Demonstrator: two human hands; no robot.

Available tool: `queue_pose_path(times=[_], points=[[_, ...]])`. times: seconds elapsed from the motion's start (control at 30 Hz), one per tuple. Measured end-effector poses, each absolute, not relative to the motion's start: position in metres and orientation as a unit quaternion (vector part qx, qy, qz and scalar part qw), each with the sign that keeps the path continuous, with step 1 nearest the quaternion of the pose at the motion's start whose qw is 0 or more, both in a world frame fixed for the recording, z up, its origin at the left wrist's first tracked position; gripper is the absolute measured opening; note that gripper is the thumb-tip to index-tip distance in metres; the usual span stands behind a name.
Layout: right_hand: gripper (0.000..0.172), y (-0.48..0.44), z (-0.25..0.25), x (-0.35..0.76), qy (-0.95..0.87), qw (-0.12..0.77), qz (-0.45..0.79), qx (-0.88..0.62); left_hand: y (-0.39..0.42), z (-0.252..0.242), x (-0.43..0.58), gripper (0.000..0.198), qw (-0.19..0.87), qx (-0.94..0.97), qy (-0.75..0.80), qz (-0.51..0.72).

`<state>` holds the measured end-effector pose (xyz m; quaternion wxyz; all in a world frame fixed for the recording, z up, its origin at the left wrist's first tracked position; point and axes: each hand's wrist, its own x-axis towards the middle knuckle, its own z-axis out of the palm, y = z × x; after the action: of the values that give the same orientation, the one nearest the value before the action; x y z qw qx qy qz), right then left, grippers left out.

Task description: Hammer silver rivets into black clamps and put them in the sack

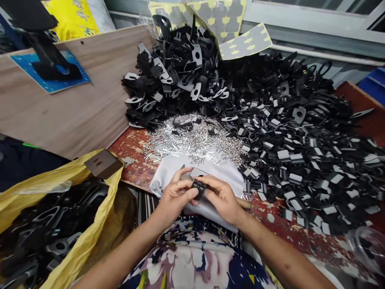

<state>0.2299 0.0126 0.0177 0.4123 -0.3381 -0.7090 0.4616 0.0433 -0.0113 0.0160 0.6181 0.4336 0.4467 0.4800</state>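
Observation:
Low over a white cloth [168,170] at the table's front edge, both my hands close on a black plastic clip piece [199,191]. My left hand [177,193] pinches it from the left, thumb on its near side. My right hand [223,196] grips it from the right with bent fingers. A grey-faced part [197,172] shows just behind the clip piece; whether the two are joined I cannot tell. Below my right wrist a wooden handle [244,204] sticks out, its other end hidden. Beyond the cloth lies a heap of thin metal pins [192,140].
Small black clip parts with grey pads [300,160] cover the right of the worn red table [270,218]. Larger black parts [180,72] pile up behind the pins. A wooden board [75,108] stands at left, above a yellow sack [104,208] of black parts. Sticker sheets [246,42] lean behind.

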Motion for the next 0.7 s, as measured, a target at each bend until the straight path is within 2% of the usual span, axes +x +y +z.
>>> queue_pose_path(times=[0.07, 0.13, 0.2, 0.3, 0.4, 0.47, 0.63, 0.7], points=[[0.039, 0.023, 0.024, 0.229, -0.712, 0.355, 0.523, -0.305, -0.016, 0.015, 0.034, 0.024, 0.587, 0.448, 0.465, 0.489], [0.04, 0.042, 0.032, 0.228, -0.747, 0.284, 0.529, -0.286, -0.02, 0.012, 0.026, 0.022, 0.579, 0.431, 0.477, 0.502], [0.037, 0.067, 0.035, 0.225, -0.806, 0.239, 0.435, -0.323, -0.023, 0.008, 0.019, 0.022, 0.591, 0.387, 0.484, 0.517], [0.028, 0.102, 0.028, 0.218, -0.871, 0.207, 0.218, -0.389, -0.028, 0.002, 0.012, 0.027, 0.622, 0.321, 0.48, 0.529], [0.017, 0.121, 0.016, 0.219, -0.905, 0.166, 0.171, -0.353, -0.033, 0.001, 0.006, 0.03, 0.639, 0.304, 0.475, 0.522], [0.018, 0.127, 0.012, 0.228, -0.902, 0.169, 0.181, -0.353, -0.036, 0.002, 0.003, 0.032, 0.643, 0.302, 0.476, 0.518], [0.01, 0.138, 0.015, 0.272, -0.828, 0.26, 0.223, -0.444, -0.037, 0.002, 0.0, 0.033, 0.655, 0.296, 0.467, 0.515], [0.01, 0.136, 0.016, 0.285, -0.815, 0.267, 0.199, -0.473, -0.036, 0.002, 0.0, 0.034, 0.659, 0.295, 0.466, 0.512]])
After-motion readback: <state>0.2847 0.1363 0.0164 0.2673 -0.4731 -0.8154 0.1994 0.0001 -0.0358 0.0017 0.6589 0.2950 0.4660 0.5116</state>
